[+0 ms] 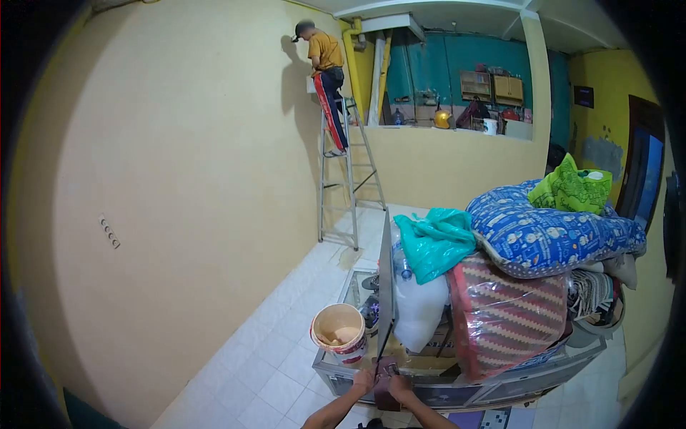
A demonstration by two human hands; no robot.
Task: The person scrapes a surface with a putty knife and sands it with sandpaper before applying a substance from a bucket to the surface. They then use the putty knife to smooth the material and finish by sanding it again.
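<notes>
At the bottom of the view, my left hand [364, 380] and my right hand [401, 387] are close together at the near edge of a low glass-topped cabinet [443, 395]. Between them is a dark reddish-brown item [384, 392], perhaps a bag or pouch; its kind is not clear. The fingers of both hands are curled against its upper part, one hand on each side. Just beyond my left hand, a paint bucket [351, 352] with beige paint inside stands on the cabinet. A thin dark upright panel [386, 279] rises behind the item.
Piled on the cabinet are a plastic-wrapped striped bundle [511, 307], a blue patterned cushion [550, 232], a teal plastic bag [436, 239] and a green bag [574, 187]. A person [327, 61] stands on a stepladder [350, 171] by the beige wall [193, 171]. White tiles [275, 372] cover the floor.
</notes>
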